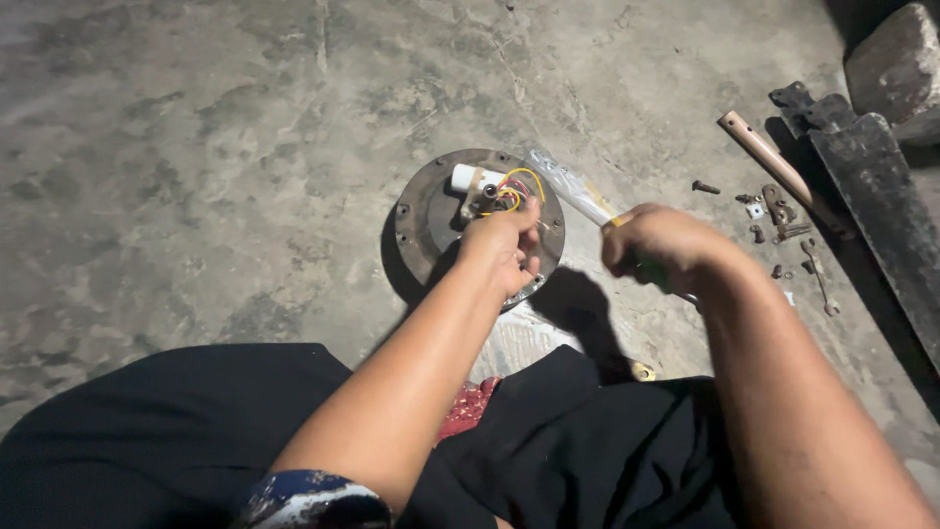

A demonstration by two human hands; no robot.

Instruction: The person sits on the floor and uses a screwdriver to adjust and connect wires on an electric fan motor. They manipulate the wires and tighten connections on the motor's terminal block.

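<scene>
A round dark metal motor housing (416, 220) lies on the concrete floor, with a white cylinder (470, 177) and yellow and red wires (517, 189) on top. My left hand (504, 245) rests on the housing, its fingers pinched at the wires. To the right, my right hand (661, 247) is closed around a green-handled tool (654, 271). A long pale piece wrapped in clear plastic (573, 188) reaches from that hand toward the wires; whether it belongs to the tool I cannot tell.
Several rusty screws and small brackets (774, 220) lie scattered at the right, next to a tan tube (769, 155) and a dark fan blade (886, 211). A stone block (896, 64) sits in the top right corner. My black-clothed lap (176, 441) fills the bottom.
</scene>
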